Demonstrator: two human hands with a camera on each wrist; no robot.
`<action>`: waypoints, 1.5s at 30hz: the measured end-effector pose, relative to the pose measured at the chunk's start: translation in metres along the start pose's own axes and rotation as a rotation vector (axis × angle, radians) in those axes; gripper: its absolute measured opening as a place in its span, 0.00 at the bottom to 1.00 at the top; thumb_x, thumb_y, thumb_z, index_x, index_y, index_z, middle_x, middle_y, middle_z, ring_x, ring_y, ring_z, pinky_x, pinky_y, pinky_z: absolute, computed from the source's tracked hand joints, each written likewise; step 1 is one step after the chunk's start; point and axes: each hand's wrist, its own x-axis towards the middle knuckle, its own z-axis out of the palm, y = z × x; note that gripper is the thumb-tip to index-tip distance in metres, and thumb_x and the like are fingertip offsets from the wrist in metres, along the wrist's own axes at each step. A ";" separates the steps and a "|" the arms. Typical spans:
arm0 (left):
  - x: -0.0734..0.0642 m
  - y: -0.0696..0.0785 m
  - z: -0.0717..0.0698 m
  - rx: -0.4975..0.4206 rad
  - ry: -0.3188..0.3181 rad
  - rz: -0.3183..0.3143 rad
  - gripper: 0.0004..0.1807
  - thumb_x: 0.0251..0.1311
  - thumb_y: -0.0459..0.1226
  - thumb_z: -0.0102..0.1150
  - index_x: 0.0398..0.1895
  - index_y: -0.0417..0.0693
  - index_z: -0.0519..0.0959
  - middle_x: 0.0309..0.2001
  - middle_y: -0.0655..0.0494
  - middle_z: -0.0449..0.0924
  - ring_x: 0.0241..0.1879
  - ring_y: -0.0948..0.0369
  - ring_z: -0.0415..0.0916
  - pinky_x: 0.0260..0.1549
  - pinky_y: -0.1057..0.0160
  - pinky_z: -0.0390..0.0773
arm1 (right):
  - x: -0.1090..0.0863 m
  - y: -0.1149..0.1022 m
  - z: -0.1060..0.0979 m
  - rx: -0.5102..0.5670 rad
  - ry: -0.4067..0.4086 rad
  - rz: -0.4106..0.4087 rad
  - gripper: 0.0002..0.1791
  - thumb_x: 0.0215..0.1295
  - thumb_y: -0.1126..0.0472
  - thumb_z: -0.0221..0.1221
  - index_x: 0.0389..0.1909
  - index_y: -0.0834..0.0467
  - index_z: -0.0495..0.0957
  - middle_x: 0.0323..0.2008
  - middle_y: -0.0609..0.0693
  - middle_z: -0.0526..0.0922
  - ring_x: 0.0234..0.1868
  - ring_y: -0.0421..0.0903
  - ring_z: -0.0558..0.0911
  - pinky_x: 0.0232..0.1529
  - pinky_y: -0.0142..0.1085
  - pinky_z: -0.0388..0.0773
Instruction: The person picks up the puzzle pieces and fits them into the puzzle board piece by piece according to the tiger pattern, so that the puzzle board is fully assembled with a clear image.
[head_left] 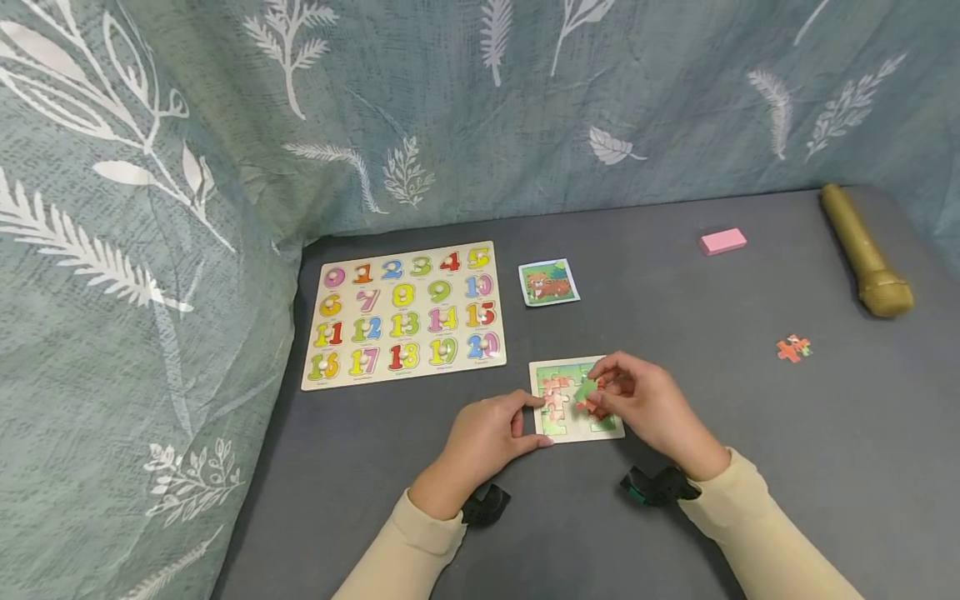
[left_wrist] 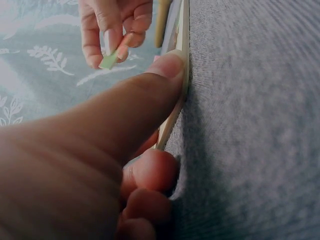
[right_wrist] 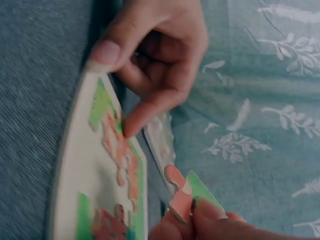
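Note:
My right hand (head_left: 641,400) pinches a green and orange jigsaw piece (right_wrist: 187,196) between thumb and fingertips, raised over the puzzle board (head_left: 573,429). The board is a small square tray with a pale wooden rim, partly filled with orange and green pieces (head_left: 556,396); bare wood shows in its middle. At its left side, my left hand (head_left: 491,429) holds the board, thumb (left_wrist: 167,65) on the near left corner and index fingertip on the fitted pieces near the left rim. The other left fingers are curled beside the board. My right hand hides part of the board's right side.
A number puzzle board (head_left: 405,317) lies at the left, and a picture card of a brown animal (head_left: 549,282) behind the small board. To the right are a loose orange jigsaw piece (head_left: 793,348), a pink block (head_left: 723,242) and a gold microphone-shaped object (head_left: 866,254). A patterned curtain (head_left: 450,108) hangs behind.

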 end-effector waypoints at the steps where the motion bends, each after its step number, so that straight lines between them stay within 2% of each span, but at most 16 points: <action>1: -0.001 -0.001 0.000 0.001 0.000 0.000 0.25 0.56 0.49 0.80 0.54 0.51 0.86 0.19 0.69 0.65 0.16 0.71 0.60 0.19 0.68 0.61 | -0.001 0.001 0.003 0.010 -0.014 -0.007 0.13 0.66 0.75 0.67 0.49 0.65 0.80 0.36 0.53 0.82 0.32 0.45 0.85 0.32 0.35 0.81; 5: -0.002 -0.001 0.000 0.007 0.006 0.013 0.25 0.56 0.50 0.80 0.54 0.51 0.86 0.19 0.69 0.65 0.16 0.71 0.60 0.19 0.68 0.61 | -0.003 0.004 0.009 -0.013 -0.006 -0.034 0.13 0.65 0.76 0.68 0.47 0.62 0.81 0.35 0.51 0.82 0.31 0.43 0.84 0.31 0.34 0.79; 10: -0.001 0.001 -0.001 0.002 -0.001 0.004 0.26 0.56 0.50 0.80 0.55 0.50 0.86 0.19 0.69 0.65 0.16 0.71 0.60 0.19 0.68 0.60 | -0.002 0.006 0.011 -0.030 0.015 -0.033 0.11 0.63 0.75 0.70 0.39 0.60 0.79 0.32 0.48 0.84 0.31 0.42 0.83 0.30 0.33 0.76; 14: -0.001 0.001 -0.001 0.005 -0.011 -0.011 0.26 0.56 0.50 0.79 0.55 0.50 0.86 0.19 0.69 0.65 0.16 0.71 0.59 0.19 0.68 0.59 | -0.002 0.008 0.011 -0.031 -0.002 -0.029 0.13 0.64 0.75 0.69 0.48 0.62 0.81 0.34 0.50 0.83 0.32 0.43 0.81 0.31 0.33 0.75; 17: -0.001 0.000 -0.001 0.010 -0.011 -0.008 0.26 0.56 0.50 0.79 0.55 0.50 0.86 0.19 0.69 0.66 0.16 0.71 0.59 0.19 0.69 0.59 | -0.002 0.008 0.012 0.013 -0.031 -0.028 0.15 0.67 0.76 0.66 0.53 0.63 0.82 0.38 0.52 0.85 0.34 0.44 0.82 0.34 0.34 0.77; 22: -0.001 0.000 -0.001 0.018 0.000 0.008 0.25 0.56 0.49 0.80 0.55 0.50 0.86 0.19 0.69 0.66 0.16 0.72 0.59 0.19 0.69 0.60 | -0.003 0.008 0.016 0.035 -0.009 -0.049 0.07 0.67 0.72 0.68 0.42 0.61 0.81 0.33 0.49 0.83 0.30 0.42 0.80 0.31 0.33 0.76; 24: -0.001 0.000 -0.001 0.016 0.002 0.010 0.25 0.56 0.48 0.80 0.54 0.50 0.86 0.19 0.69 0.66 0.16 0.72 0.59 0.19 0.68 0.61 | -0.005 0.007 0.017 -0.001 0.018 -0.073 0.08 0.67 0.72 0.69 0.42 0.59 0.81 0.32 0.48 0.80 0.29 0.41 0.77 0.30 0.33 0.74; 28: -0.001 0.000 -0.001 0.010 0.006 0.011 0.25 0.56 0.48 0.80 0.54 0.49 0.86 0.19 0.68 0.66 0.17 0.71 0.60 0.19 0.68 0.61 | -0.007 0.005 0.020 -0.107 0.018 -0.112 0.10 0.65 0.73 0.70 0.44 0.58 0.86 0.35 0.45 0.83 0.31 0.40 0.77 0.32 0.34 0.77; 33: 0.000 0.000 0.000 0.018 0.011 0.018 0.25 0.55 0.48 0.81 0.53 0.49 0.86 0.20 0.68 0.66 0.17 0.72 0.59 0.19 0.68 0.60 | -0.008 0.004 0.021 -0.290 0.021 -0.121 0.09 0.59 0.70 0.75 0.33 0.55 0.87 0.28 0.41 0.80 0.30 0.39 0.75 0.33 0.35 0.74; 37: 0.000 0.000 0.000 0.020 0.006 0.022 0.25 0.55 0.49 0.80 0.54 0.49 0.86 0.20 0.68 0.66 0.17 0.71 0.59 0.19 0.69 0.59 | -0.008 0.007 0.022 -0.415 0.040 -0.197 0.10 0.54 0.68 0.79 0.29 0.53 0.88 0.27 0.39 0.78 0.32 0.41 0.72 0.34 0.37 0.72; 45: -0.002 -0.001 -0.001 0.025 0.012 0.033 0.24 0.56 0.48 0.80 0.53 0.50 0.85 0.20 0.68 0.66 0.17 0.71 0.60 0.19 0.68 0.61 | -0.004 0.013 0.025 -0.502 -0.016 -0.447 0.10 0.52 0.70 0.79 0.31 0.55 0.90 0.35 0.43 0.84 0.39 0.44 0.79 0.42 0.40 0.79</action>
